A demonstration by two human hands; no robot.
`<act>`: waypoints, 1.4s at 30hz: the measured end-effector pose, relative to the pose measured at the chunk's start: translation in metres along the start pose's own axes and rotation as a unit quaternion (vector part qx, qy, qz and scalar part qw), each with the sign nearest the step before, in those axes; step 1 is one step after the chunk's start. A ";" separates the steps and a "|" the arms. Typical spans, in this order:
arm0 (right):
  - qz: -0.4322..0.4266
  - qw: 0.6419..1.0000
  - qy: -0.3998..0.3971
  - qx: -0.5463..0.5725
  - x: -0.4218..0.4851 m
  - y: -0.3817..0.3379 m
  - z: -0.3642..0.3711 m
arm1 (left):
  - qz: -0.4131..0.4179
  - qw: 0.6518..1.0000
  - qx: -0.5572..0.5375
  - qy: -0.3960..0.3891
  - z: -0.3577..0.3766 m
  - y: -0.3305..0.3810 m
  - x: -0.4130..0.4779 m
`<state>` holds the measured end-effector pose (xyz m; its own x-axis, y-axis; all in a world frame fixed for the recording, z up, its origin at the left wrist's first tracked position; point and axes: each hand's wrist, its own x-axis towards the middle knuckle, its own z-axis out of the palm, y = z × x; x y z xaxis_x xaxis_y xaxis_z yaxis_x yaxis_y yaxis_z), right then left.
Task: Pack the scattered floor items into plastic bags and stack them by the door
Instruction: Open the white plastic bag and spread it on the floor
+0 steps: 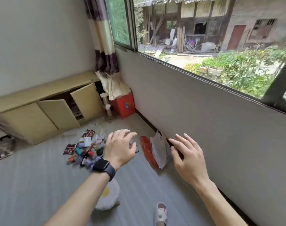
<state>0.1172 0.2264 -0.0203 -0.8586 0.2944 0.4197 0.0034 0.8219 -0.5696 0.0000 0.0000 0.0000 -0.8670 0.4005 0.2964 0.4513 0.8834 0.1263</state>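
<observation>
A heap of small packets, boxes and cans lies scattered on the grey floor. To its right, against the wall, lie a red plastic bag and a white plastic bag, both flat and crumpled. My left hand, with a dark watch on the wrist, hovers over the heap's right edge with fingers spread and holds nothing. My right hand hangs in the air just right of the bags, fingers straight and spread, empty. A few items are hidden behind my left hand.
A low beige cabinet with two doors ajar stands along the left wall. A red box sits in the corner under a striped curtain. A round fried-egg cushion lies near my slippered foot. A wall with a window runs along the right.
</observation>
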 end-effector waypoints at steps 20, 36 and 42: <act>0.191 0.904 -0.366 -0.115 0.235 0.143 0.272 | -0.060 0.908 0.025 -0.413 0.274 -0.147 0.276; 0.368 0.828 -0.414 -0.085 0.365 0.330 0.601 | 0.047 0.874 0.008 -0.483 0.644 -0.265 0.474; 0.355 0.826 -0.421 -0.123 0.330 0.460 0.754 | 0.085 0.860 0.038 -0.501 0.852 -0.289 0.426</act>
<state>-0.5514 0.3340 -0.6769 -0.6478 0.3866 -0.6564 0.6736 0.6932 -0.2565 -0.6798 0.1224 -0.7173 -0.5537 0.5006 -0.6654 0.6072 0.7896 0.0889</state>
